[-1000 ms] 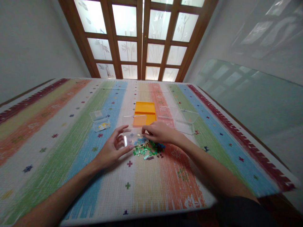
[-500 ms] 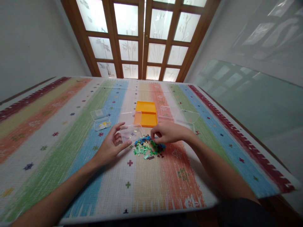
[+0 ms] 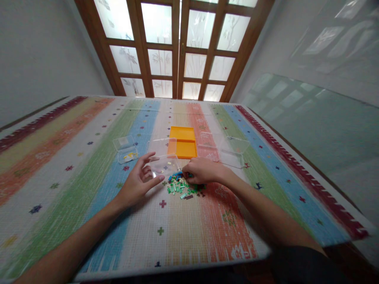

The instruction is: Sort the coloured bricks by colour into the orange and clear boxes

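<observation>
My left hand (image 3: 139, 177) curls around the left end of a clear plastic box (image 3: 167, 165), its thumb along the front and its fingers at the back and side. A few small pale bricks show in that box. My right hand (image 3: 201, 170) reaches down over a pile of tiny building bricks (image 3: 179, 187), green, blue, brown and cream, just in front of the box. Its fingers are pinched together among the bricks; whatever lies between the fingertips is hidden.
Behind the box lies an orange two-part tray (image 3: 186, 150). An open clear box (image 3: 127, 156) with yellow bricks stands at left, another open clear box (image 3: 232, 159) at right. All rest on a striped tablecloth (image 3: 142, 236); wooden glazed doors (image 3: 179, 71) stand beyond.
My right hand has moved slightly left across the pile, uncovering green bricks at its right and covering some blue ones. My left hand stays at the clear box.
</observation>
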Motion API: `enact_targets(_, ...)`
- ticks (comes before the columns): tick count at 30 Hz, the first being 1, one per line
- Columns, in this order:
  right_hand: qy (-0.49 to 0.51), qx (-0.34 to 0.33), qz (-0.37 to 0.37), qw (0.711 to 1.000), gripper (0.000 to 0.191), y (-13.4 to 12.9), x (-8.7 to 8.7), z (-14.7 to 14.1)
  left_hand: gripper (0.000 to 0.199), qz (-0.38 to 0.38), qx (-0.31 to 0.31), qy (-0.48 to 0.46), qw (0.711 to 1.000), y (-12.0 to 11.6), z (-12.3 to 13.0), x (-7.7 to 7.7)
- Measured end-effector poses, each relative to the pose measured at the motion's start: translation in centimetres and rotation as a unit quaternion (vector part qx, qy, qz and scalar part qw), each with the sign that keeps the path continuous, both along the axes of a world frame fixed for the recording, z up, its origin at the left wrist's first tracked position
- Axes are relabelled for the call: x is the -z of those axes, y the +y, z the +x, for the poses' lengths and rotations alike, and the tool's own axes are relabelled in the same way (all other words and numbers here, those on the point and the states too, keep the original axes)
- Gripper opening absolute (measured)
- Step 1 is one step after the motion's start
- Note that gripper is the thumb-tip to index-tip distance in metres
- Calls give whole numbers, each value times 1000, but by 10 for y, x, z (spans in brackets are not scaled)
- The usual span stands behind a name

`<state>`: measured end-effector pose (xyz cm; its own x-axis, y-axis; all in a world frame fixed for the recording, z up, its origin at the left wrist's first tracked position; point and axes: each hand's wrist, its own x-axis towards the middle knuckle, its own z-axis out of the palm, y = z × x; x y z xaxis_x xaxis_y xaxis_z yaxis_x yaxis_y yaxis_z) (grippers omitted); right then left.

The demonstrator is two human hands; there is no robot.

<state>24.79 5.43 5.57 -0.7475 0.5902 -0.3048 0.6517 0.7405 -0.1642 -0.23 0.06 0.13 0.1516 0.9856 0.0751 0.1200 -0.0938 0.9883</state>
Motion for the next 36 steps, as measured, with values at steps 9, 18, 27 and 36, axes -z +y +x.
enact_targets(9,3,8,2,1000,21,1,-1,-1,76,-2,-10,-12,1000,1,-2,-1)
enact_targets(18,15,-6,-7,1000,18,3,4,-1,77,12,-10,-11,1000,2,-2,-2)
enact_targets(27,53,-6,-85,995,12,-3,-23,5,77,4,-18,-7,1000,2,-2,-1)
enact_targets(36,102,28,61,993,24,0,-17,9,76,-7,27,-7,1000,-4,5,2)
